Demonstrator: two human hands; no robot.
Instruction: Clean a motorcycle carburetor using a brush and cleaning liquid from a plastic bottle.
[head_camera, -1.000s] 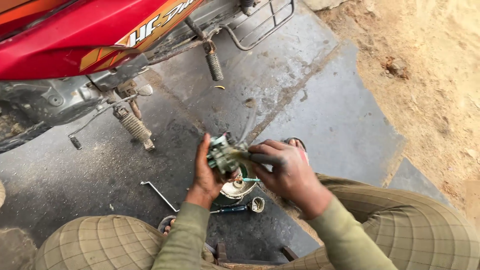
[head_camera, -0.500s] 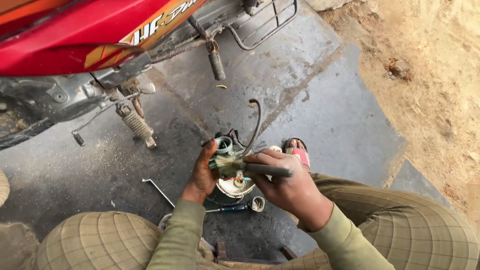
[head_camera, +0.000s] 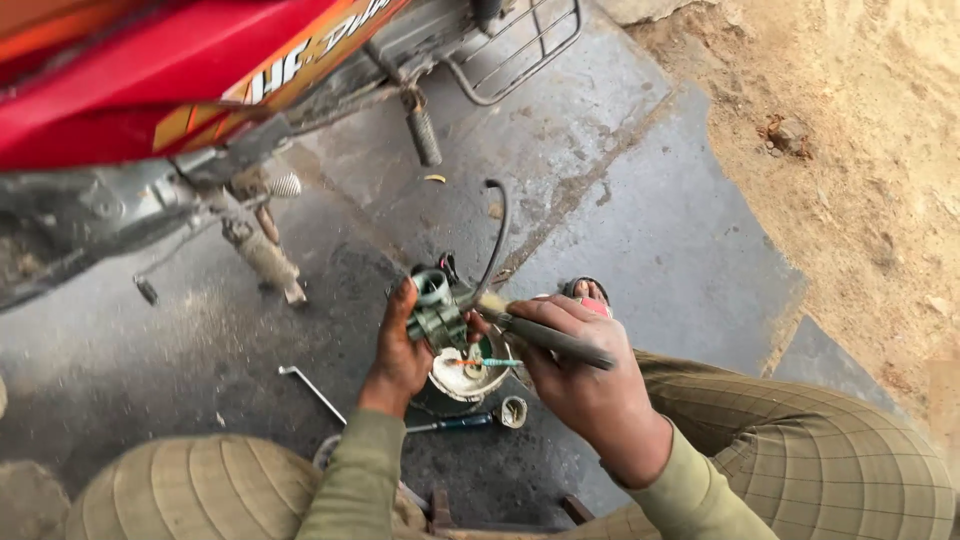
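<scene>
My left hand (head_camera: 398, 352) grips a small greenish metal carburettor (head_camera: 436, 308), held up over the ground; a black rubber hose (head_camera: 496, 232) curves upward from it. My right hand (head_camera: 574, 366) is closed on the dark handle of a brush (head_camera: 545, 338), whose pale bristle tip touches the carburettor's right side. Directly under both hands sits a small round bowl (head_camera: 462, 375) with a thin green-handled tool lying across it.
A red motorcycle (head_camera: 150, 90) stands at the upper left, its footpeg (head_camera: 421, 128) and kick lever (head_camera: 262, 252) hanging over the dark concrete. A bent metal wrench (head_camera: 312, 392), a screwdriver (head_camera: 452, 423) and a small cap (head_camera: 512, 411) lie near my knees. Sandy soil (head_camera: 850, 150) borders the right.
The carburettor has turned in my left hand, and the black hose now sticks upward. My right hand has drawn back to the right, leaving the brush tip against the part.
</scene>
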